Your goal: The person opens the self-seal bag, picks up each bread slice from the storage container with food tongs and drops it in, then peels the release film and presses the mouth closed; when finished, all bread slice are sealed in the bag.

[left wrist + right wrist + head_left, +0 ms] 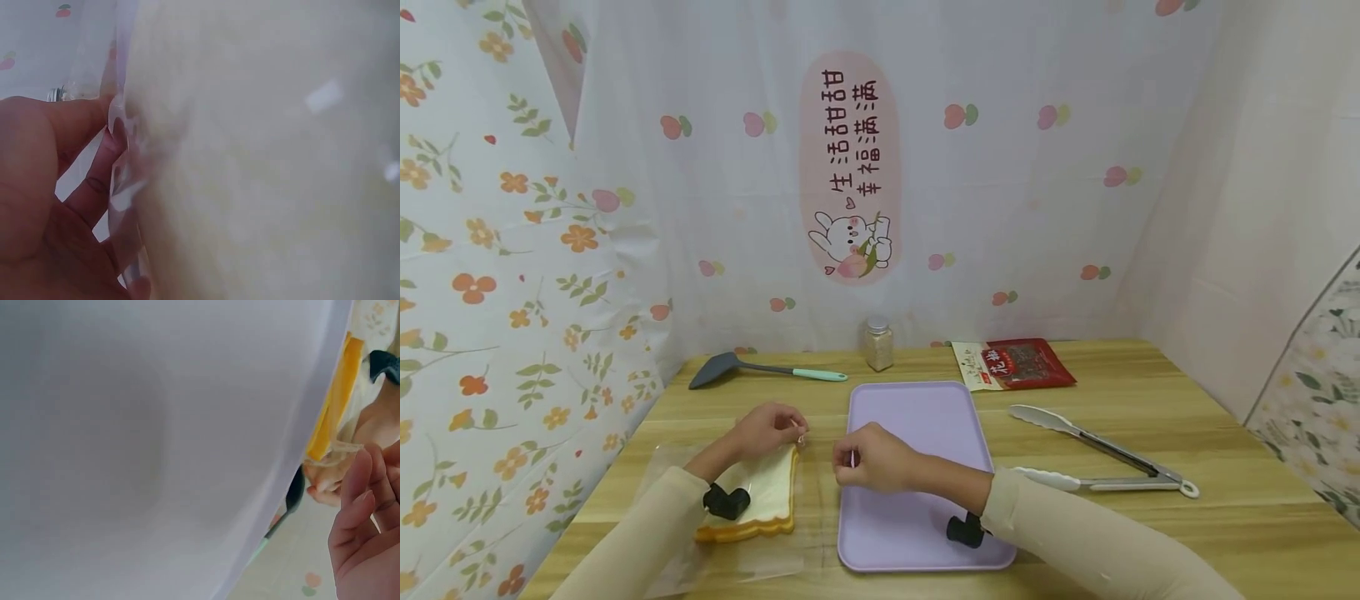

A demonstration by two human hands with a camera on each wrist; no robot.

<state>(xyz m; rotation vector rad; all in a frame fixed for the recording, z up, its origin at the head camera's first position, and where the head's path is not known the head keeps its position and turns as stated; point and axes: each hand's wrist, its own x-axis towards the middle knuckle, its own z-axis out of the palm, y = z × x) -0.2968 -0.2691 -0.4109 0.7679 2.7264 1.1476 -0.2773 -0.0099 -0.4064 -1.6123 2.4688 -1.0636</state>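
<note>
Sliced bread (778, 492) with a yellow-brown crust lies at the left inside a clear plastic bag (767, 560). My left hand (767, 431) is over the bread's far edge and pinches the bag's film between thumb and fingers. In the left wrist view the film (122, 200) bunches at those fingertips, with the pale bread face behind it. Above the left rim of a lavender tray (917, 533), my right hand (880, 458) has its fingers curled. The right wrist view shows its fingertips pinching a thin edge of the clear film.
A spatula (767, 367) with a mint handle lies at the back left. Behind the tray stand a small lidded jar (878, 346) and a red and white spice packet (1015, 364). Spread-open tongs (1112, 450) lie right of the tray. Patterned curtains (1000, 167) border the table.
</note>
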